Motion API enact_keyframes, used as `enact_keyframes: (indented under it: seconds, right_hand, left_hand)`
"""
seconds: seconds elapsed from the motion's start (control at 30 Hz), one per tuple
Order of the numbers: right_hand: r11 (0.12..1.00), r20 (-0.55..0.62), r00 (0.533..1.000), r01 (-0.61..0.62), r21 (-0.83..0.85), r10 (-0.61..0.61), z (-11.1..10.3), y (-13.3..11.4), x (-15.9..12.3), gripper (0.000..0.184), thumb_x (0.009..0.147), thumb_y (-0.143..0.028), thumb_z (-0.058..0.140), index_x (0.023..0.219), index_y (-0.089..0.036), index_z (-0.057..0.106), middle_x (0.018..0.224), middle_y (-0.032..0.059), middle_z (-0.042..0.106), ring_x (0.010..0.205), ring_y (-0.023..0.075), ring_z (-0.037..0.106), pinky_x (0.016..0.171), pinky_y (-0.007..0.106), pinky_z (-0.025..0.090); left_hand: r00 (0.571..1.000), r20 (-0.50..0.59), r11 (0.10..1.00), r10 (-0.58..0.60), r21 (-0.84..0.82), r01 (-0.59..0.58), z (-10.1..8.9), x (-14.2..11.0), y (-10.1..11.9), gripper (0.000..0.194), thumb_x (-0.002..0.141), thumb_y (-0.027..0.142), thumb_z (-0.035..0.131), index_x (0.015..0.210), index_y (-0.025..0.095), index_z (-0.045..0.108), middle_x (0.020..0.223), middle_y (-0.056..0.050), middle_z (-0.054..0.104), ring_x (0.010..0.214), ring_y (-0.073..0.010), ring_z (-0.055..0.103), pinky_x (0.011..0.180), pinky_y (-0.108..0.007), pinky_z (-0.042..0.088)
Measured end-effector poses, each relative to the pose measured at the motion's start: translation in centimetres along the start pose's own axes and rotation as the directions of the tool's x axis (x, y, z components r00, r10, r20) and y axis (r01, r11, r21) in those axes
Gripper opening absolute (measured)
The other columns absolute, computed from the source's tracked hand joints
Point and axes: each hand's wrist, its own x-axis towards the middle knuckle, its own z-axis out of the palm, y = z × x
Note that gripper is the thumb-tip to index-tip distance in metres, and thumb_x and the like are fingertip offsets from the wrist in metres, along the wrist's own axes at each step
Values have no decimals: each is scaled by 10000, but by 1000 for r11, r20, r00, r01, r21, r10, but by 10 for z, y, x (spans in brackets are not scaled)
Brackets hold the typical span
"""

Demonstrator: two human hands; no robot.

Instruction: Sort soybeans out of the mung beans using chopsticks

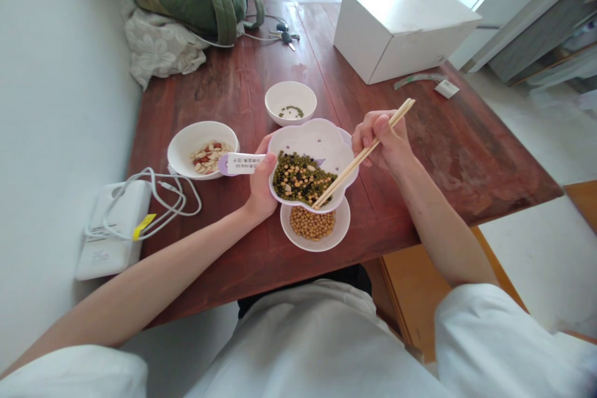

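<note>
The left hand (263,186) grips the lobed bowl (310,134) by its left side, thumb over the rim, with the handle (245,164) pointing left. The right hand (385,137) has its fingers closed around the chopsticks (373,146), whose tips reach into the mix (298,177) at the bowl's near right; whether they pinch a bean, I cannot tell.

The separating looks only partway. Yellow beans (311,224) lie in the near bowl (344,230), nuts (208,157) in the left bowl (178,146), and only a few green beans (291,113) in the far bowl (289,93). The mix seems to hold most of what is left: many green and dark beans, with yellow ones and some pale pieces among them. No dark beans are visible in the other three bowls.
</note>
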Motion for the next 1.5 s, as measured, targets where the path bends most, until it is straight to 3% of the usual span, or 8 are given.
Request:
enact_keyframes:
  seconds: [0.3, 0.63, 1.2, 1.4, 1.5]
  right_hand:
    - [997, 53, 996, 65, 49, -67, -3, 5, 0, 629, 1018, -677, 735, 635, -194, 608, 511, 22, 679, 280, 89, 482, 243, 203, 270]
    - [994, -46, 993, -108, -12, 107, 3, -5, -2, 726, 768, -870, 848, 604, -231, 545, 493, 4, 649, 291, 92, 447, 255, 231, 284]
    - [998, -43, 997, -60, -26, 59, 5, -7, -1, 715, 784, -846, 859, 574, -216, 593, 462, 21, 635, 275, 98, 444, 243, 236, 256]
    - [999, -14, 999, -36, -17, 35, 5, -7, -1, 685, 861, -811, 820, 601, -217, 601, 478, 19, 647, 292, 95, 464, 258, 224, 268]
    - [998, -17, 999, -50, -37, 50, 4, -6, -2, 697, 855, -836, 803, 600, -222, 596, 475, 14, 646, 292, 96, 454, 254, 224, 267]
  left_hand:
    - [999, -36, 999, -14, -29, 13, 4, -1, 4, 491, 937, 685, 732, 1172, 255, 772, 1113, -61, 813, 1069, -289, 765, 1017, -407, 622]
    - [1000, 2, 1000, -5, -5, 5, 2, -1, 1, 499, 977, 702, 670, 1172, 258, 789, 1199, -86, 812, 1224, -361, 769, 1104, -487, 625]
    - [1000, 12, 1000, 12, 4, -12, 0, -1, 1, 496, 994, 682, 666, 1236, 264, 779, 1231, -84, 816, 1246, -350, 766, 1145, -478, 597]
    - [1000, 9, 1000, 19, 17, -19, 0, -2, 2, 525, 980, 706, 670, 1232, 260, 785, 1284, -95, 813, 1288, -363, 754, 1168, -492, 588]
    - [999, 13, 999, 32, 12, -32, 0, -3, 1, 504, 994, 698, 661, 1230, 270, 788, 1221, -93, 822, 1279, -360, 764, 1159, -495, 594]
